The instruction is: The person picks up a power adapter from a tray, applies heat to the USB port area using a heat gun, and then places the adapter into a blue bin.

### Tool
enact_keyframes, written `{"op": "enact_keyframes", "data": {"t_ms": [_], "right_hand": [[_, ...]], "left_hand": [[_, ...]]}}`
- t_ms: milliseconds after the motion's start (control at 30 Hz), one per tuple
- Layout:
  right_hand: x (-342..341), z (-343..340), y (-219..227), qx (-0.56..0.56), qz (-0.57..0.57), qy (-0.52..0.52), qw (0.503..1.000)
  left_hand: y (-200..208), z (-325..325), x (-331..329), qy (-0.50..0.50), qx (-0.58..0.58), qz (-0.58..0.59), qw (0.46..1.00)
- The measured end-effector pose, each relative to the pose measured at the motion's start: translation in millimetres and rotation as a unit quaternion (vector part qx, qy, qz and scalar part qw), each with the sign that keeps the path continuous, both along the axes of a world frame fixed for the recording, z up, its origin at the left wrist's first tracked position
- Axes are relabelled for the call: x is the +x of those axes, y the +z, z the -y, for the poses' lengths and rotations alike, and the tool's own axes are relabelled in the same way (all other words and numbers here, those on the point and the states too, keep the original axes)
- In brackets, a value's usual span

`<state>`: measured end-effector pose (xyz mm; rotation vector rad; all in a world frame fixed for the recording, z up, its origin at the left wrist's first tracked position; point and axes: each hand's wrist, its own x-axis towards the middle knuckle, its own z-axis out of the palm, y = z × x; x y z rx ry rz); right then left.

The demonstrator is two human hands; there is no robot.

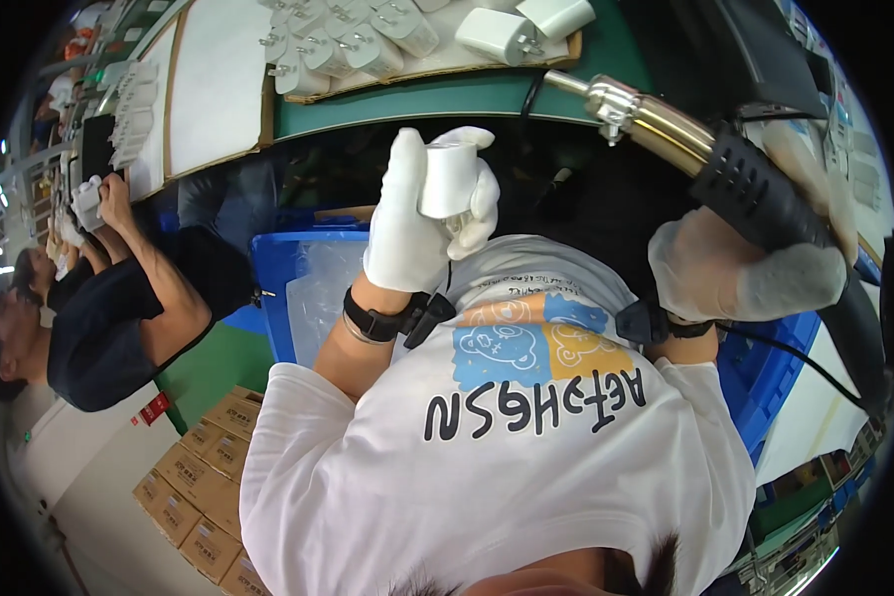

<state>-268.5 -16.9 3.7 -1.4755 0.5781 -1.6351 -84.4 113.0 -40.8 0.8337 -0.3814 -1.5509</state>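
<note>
Just in front of the person's chest, beyond the near edge of the bench, a white power adapter (450,179) is held in the gloved left hand (407,219). It is gripped narrowly, with the thumb set along one side and the fingers curled over the top and around the other side. Its lower end is partly covered by the fingers, so the way its prongs face cannot be told.

By the gloved right hand (710,263), a heat gun (735,169) is grasped; its black handle is wrapped between thumb and fingers. Its metal nozzle (566,83) is pointed up and to the left, near the bench edge and apart from the held adapter. A dark strap (377,320) is worn on the left wrist, and a black device (646,323) is worn on the right one.

On the green bench (447,102), a cardboard-edged tray (442,72) is filled with more white adapters (368,45), most of them packed close together. To the left, a white board (219,74) is seen, with a row of white pieces (137,111) beside it. Below the bench, clear plastic (333,288) is contained in a blue bin (273,288). Farther left, a white object (87,202) is held by a co-worker (119,328) in a dark top, and cardboard boxes (204,467) are stacked on the floor behind.
</note>
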Motion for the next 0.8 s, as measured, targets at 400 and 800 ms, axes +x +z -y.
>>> {"op": "enact_keyframes", "data": {"t_ms": [400,800], "right_hand": [[-18.1,-6.4,-1.1,0.037,-0.022,-0.116,0.992],[-6.7,-9.0,10.9,0.034,0.033,-0.013,0.999]], "left_hand": [[-1.1,17.1,-6.1,-0.024,0.064,-0.247,0.967],[20.7,7.4,-2.2,0.155,-0.036,0.732,0.663]]}}
